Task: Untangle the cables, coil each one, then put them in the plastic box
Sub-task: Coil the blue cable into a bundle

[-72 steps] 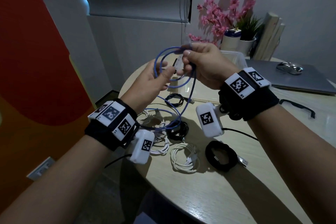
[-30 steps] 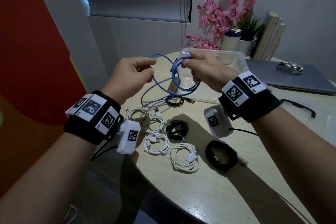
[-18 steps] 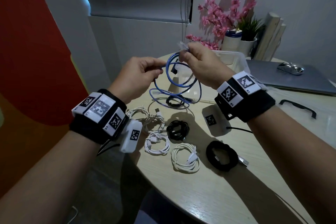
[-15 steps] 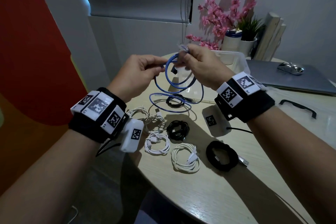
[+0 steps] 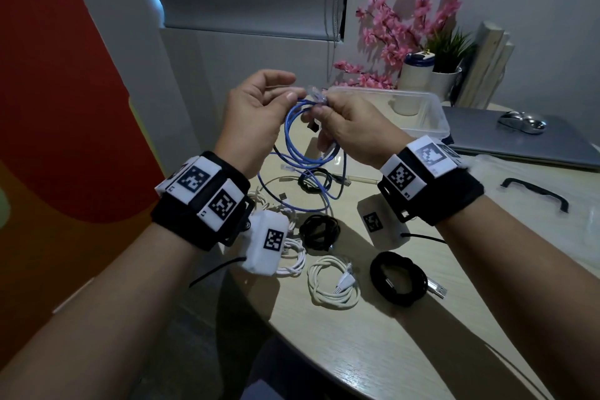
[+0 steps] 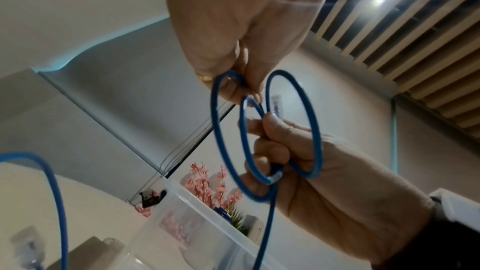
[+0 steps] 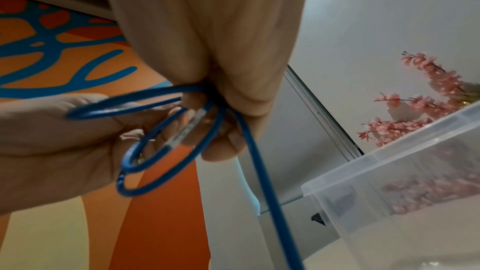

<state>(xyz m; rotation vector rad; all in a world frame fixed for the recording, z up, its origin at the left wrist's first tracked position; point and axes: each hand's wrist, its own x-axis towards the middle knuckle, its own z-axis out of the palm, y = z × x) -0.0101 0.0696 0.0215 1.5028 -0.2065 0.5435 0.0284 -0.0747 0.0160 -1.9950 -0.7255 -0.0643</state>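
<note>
On the round wooden table (image 5: 373, 344) we see coiled white and black cables, and behind them the clear plastic box (image 5: 422, 114). Above the table, in front of the box, our right hand (image 5: 350, 130) grips several loops of the blue cable (image 5: 302, 146) with curled fingers. Our left hand (image 5: 256, 114) pinches the top of one loop between thumb and fingertips.
</note>
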